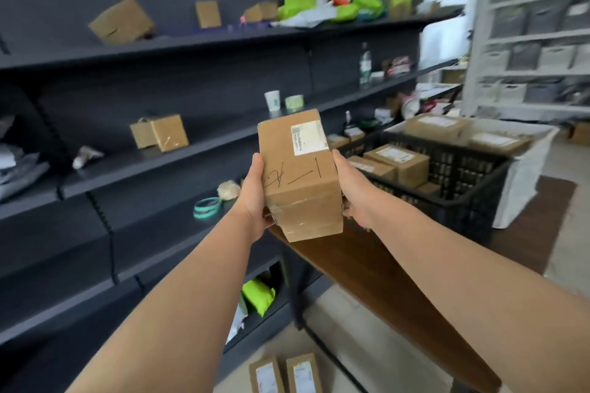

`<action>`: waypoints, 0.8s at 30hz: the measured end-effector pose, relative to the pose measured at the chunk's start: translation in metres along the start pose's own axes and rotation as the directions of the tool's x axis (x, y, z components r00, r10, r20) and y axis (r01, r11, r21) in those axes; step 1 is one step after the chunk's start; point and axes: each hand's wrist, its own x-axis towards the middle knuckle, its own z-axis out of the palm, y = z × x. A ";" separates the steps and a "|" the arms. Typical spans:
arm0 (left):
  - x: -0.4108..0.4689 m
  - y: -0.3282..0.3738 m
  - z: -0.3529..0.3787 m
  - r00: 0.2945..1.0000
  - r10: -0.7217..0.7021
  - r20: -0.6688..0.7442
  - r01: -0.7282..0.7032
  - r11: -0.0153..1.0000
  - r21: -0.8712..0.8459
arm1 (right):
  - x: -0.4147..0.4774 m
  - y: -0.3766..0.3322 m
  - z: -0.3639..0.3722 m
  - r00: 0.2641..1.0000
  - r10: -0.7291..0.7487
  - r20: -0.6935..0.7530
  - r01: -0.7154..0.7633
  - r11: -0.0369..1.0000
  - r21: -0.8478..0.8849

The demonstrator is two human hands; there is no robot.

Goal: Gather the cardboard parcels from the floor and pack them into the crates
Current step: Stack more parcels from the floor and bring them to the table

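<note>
The left hand (253,198) and right hand (352,188) grip one box (298,175) between them, up in the air near the black crate (463,175). That crate and the white crate (523,169) already have other boxes (396,163) inside. On the floor (357,329) lie two boxes (266,376), so more work is left.

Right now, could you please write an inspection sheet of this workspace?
Surface: brown table, carrying both crates.
Job's things: held parcel; black crate and white crate contain parcels; two floor parcels wait.
Clutter: green bags, cup, tape roll on dark shelves.
Hands: left hand and right hand grip the held parcel's sides.
Cables: nothing seen.
Surroundings: white rack with bins, right.
</note>
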 end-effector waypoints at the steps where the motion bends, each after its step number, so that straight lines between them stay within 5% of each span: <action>1: 0.003 0.005 0.015 0.999 0.014 0.037 -0.014 1.000 0.003 | -0.002 -0.009 -0.013 0.999 -0.028 -0.028 0.028 1.000 -0.006; 10: 0.046 0.028 0.175 0.971 0.030 0.239 -0.023 0.999 -0.030 | 0.022 -0.051 -0.151 0.972 -0.093 -0.214 0.105 0.993 0.045; 17: 0.104 0.009 0.292 0.973 -0.064 0.222 0.060 0.998 0.024 | 0.094 -0.049 -0.266 0.948 0.051 -0.313 -0.022 0.995 0.097; 24: 0.168 -0.030 0.360 0.969 -0.157 0.189 0.159 0.987 0.006 | 0.161 -0.030 -0.336 0.963 0.106 -0.249 -0.083 0.991 0.101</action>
